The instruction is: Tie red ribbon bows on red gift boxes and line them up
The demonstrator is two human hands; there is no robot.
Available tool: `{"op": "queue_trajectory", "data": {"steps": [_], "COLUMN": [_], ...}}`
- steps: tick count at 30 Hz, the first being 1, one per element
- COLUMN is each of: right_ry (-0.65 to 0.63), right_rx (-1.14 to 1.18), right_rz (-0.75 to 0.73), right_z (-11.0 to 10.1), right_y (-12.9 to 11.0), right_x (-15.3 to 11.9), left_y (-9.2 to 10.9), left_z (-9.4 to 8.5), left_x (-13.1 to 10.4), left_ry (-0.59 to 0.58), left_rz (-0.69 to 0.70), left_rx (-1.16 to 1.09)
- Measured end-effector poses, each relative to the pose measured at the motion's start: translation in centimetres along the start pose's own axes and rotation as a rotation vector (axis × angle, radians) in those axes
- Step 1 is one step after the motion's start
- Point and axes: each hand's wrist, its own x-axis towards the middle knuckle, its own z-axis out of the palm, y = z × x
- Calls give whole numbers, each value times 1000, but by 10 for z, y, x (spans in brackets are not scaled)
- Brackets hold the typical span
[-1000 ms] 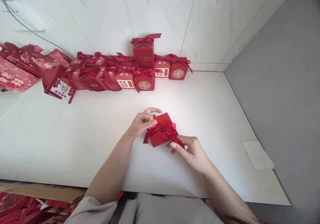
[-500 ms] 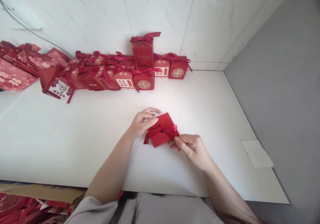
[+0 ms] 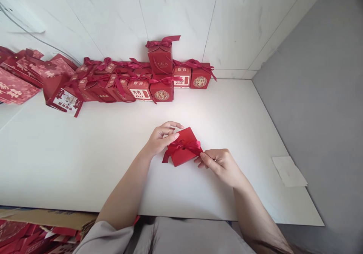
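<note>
A red gift box (image 3: 185,157) stands on the white table in front of me, seen from above. Across its top a dark red satin ribbon (image 3: 184,145) is tied in a bow, with one tail hanging over the left side. My left hand (image 3: 162,138) grips the box at its upper left, thumb on top and fingers along the far side. At the lower right corner my right hand (image 3: 218,163) pinches the ribbon's right end between thumb and forefinger. The box's sides are mostly hidden from view.
Several finished-looking red boxes with bows (image 3: 138,89) line the tiled wall, one stacked on top. Red paper bags (image 3: 17,78) stand at the far left. A white paper sheet (image 3: 289,171) lies near the right edge. A carton (image 3: 51,218) of red packaging sits below the table's front left.
My right hand has shifted slightly to the right and up with the ribbon end. My left hand and the box stay nearly in place. The camera view has turned a little.
</note>
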Motion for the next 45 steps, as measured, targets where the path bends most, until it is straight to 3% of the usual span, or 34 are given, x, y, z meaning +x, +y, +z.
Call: {"op": "queue_trajectory", "data": {"steps": [4, 7, 10, 13, 19, 23, 32, 45], "right_ry": [-33, -64, -87, -74, 123, 270, 372, 270], "right_rx": [174, 235, 184, 88, -44, -98, -190, -159], "right_rz": [16, 6, -29, -55, -56, -115, -106, -255], "right_z": [-2, -1, -1, -2, 7, 14, 14, 15], "right_y": [1, -2, -8, -12, -8, -2, 0, -7], "right_x": [0, -1, -1, -2, -3, -3, -4, -6], "left_y": [1, -2, -5, -6, -5, -5, -7, -3], "left_z": [4, 9, 12, 14, 15, 16, 23, 23], "left_x": [-1, 0, 0, 0, 0, 0, -1, -1], "left_ry": [4, 78, 132, 100, 37, 61, 167, 172], "left_rz": [-10, -29, -41, -83, -61, -74, -14, 5], "left_rx": [-75, -132, -157, -212, -269, -238, -193, -65]}}
